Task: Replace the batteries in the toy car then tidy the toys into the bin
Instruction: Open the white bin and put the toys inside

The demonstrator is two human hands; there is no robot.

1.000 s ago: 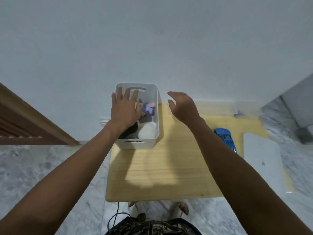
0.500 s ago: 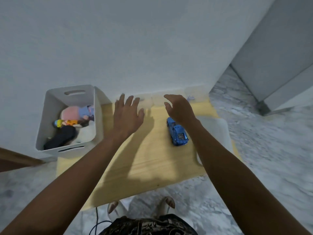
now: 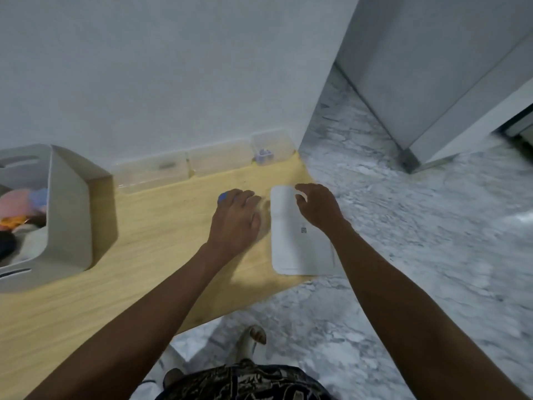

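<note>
Only the nose of the blue toy car [image 3: 223, 196] shows, on the wooden table [image 3: 161, 235]; my left hand [image 3: 235, 223] lies over the rest of it, fingers curled down round its body. To its right, my right hand [image 3: 317, 209] hovers with loosely bent fingers over the far end of a flat white pad [image 3: 297, 252] and holds nothing. At the left edge stands the white bin [image 3: 69, 215], holding a pink and blue plush [image 3: 17, 203], an orange toy [image 3: 14, 220] and dark and white soft toys.
Clear plastic boxes [image 3: 150, 171] line the wall behind the table; the right one [image 3: 269, 148] holds a small bluish item [image 3: 264, 157]. The table's right end borders marble floor [image 3: 403, 226]. A grey cabinet [image 3: 432, 67] stands at the far right. My feet show below the table's edge.
My view swung right, away from the bin. My left hand left the bin, crossed the table and came down on the blue car. My right hand moved over the white pad.
</note>
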